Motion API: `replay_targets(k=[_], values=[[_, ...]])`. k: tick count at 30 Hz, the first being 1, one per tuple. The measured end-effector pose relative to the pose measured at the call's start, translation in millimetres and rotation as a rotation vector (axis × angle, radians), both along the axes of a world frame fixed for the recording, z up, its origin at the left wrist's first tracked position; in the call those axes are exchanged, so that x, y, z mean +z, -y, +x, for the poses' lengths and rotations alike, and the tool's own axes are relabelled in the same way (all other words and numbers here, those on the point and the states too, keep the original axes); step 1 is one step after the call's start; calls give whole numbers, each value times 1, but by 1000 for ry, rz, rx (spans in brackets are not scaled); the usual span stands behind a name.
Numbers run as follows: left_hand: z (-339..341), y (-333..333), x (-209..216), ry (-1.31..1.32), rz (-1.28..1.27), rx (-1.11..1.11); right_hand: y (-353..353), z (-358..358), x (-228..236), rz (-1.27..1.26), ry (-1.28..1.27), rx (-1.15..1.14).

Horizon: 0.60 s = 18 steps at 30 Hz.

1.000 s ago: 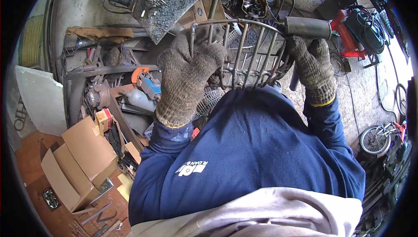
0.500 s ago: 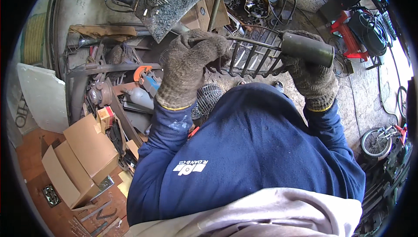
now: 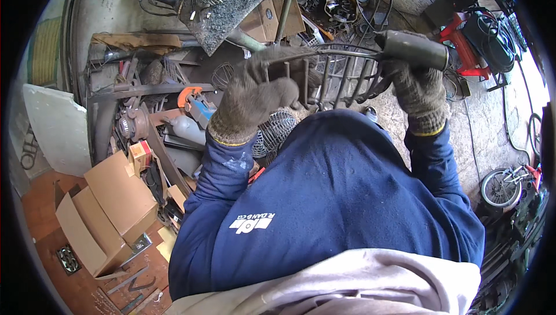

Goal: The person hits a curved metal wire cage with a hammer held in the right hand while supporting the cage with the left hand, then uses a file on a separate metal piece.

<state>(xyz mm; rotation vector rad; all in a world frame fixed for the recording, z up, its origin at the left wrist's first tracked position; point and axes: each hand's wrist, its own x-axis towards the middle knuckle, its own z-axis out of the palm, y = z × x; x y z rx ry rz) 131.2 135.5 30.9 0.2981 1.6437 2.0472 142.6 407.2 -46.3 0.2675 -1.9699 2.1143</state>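
Observation:
A dark metal barred cage with a curved rim is held up in front of my chest. A short, wide tube of dark metal joins its right end. From below, my right hand, in a grey-brown knitted glove, wraps round the cage and tube where they meet. My left hand, gloved alike and slightly blurred, grips the cage's left end, its thumb lying toward me and its other fingers partly hidden behind the bars.
Ahead stands a grit-covered metal table. A bucket of metal scraps sits beyond the cage. Tools, an open cardboard box and a gas-bottle-like grey cylinder crowd the left. A red machine stand and small bicycle are right.
The cage has turned so its bars show more upright, and the tube has risen slightly. My left hand has shifted its hold from the rim's rod to the cage's left end.

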Motion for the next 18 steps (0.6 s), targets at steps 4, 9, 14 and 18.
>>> replay_targets(k=[4, 9, 14, 18], values=[[13, -6, -30, -172, 20, -96, -9, -20, -18, -138, 64, -7], [24, -23, -23, -486, -435, 13, 15, -37, -1, 287, -253, -273], [13, -29, -30, -795, -649, 163, 32, 8, 22, 195, -119, -89], [12, -24, -27, -872, -745, 191, 49, 21, 55, 365, -271, 28]])
